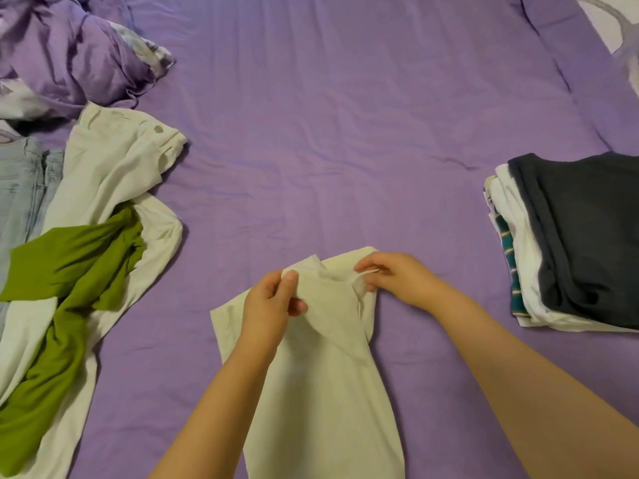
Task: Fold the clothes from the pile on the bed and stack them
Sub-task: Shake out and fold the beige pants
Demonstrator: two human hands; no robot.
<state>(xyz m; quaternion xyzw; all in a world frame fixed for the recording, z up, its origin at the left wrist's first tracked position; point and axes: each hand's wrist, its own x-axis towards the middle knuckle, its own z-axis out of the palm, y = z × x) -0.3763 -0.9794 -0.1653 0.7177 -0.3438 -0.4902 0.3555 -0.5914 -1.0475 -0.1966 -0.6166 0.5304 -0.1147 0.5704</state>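
A cream-white garment (328, 385) lies lengthwise on the purple bed sheet (328, 133), running from the frame's bottom edge up to the middle. My left hand (271, 302) pinches its upper left edge between thumb and fingers. My right hand (390, 274) pinches the upper right edge, where a thin strap or seam shows. At the left lies the unfolded pile: white trousers (114, 160), a green garment (69, 271) and light blue jeans (24, 188). The folded stack (581, 236) sits at the right, a dark navy piece on top of white and striped ones.
A crumpled purple duvet (69, 53) fills the far left corner. At the far right corner a white patterned surface (615, 25) borders the sheet. Bare sheet stretches between pile and stack.
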